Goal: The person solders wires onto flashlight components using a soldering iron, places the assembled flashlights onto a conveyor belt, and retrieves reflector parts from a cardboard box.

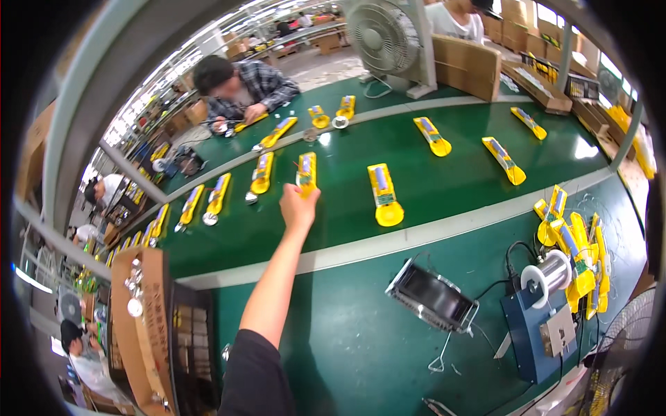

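Across from me stretches a long, glossy green work surface (pixel 447 197), with a dark green bench (pixel 347 340) on my side of a pale grey rail (pixel 409 238). On the far side stand a beige upright fan (pixel 381 35) and a brown cardboard panel (pixel 465 67). To my left, an open brown cardboard box (pixel 150 333) crowds the bench. On my right sits a blue metal box (pixel 524 336); a black round fan (pixel 433 298) stands between it and my bare forearm (pixel 272 291). At the blue box's far end is a silver wire spool (pixel 548 277), right beside a heap of yellow plastic pieces (pixel 583 267). My left hand (pixel 300 206) closes on the near end of one yellow plastic piece (pixel 306 168) over the glossy surface, among others spaced out both ways. My right hand is out of view; I cannot tell its state.
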Demonstrator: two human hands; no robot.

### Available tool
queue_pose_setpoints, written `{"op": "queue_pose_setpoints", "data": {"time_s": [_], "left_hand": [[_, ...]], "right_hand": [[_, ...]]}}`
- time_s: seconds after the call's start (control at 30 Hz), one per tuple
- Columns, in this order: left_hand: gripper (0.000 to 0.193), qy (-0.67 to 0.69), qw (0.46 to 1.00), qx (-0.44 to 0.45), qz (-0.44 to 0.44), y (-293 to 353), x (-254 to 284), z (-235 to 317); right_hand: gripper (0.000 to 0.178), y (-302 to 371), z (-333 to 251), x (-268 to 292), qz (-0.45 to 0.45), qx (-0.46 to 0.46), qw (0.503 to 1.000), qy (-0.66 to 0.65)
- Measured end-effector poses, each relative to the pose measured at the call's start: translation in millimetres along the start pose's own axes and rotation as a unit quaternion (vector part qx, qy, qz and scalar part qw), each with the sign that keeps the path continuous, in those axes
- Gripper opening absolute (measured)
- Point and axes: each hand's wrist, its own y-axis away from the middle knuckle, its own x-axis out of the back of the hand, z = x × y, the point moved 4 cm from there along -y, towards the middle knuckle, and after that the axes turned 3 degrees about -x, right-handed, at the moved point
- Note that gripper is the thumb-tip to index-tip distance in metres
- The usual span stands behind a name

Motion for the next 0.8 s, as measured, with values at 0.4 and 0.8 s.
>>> {"op": "queue_pose_setpoints", "data": {"time_s": [0.4, 0.8], "left_hand": [[0.033, -0.121, 0.959, -0.214, -0.143, 62, -36, 97], [0.02, -0.127, 0.966, -0.186, -0.127, 169, 80, 90]], "right_hand": [[0.04, 17, 5, 11, 0.01, -0.131, 0.99, 0.052], [0.024, -7, -15, -13, -0.013, 0.06, 0.994, -0.095]]}}
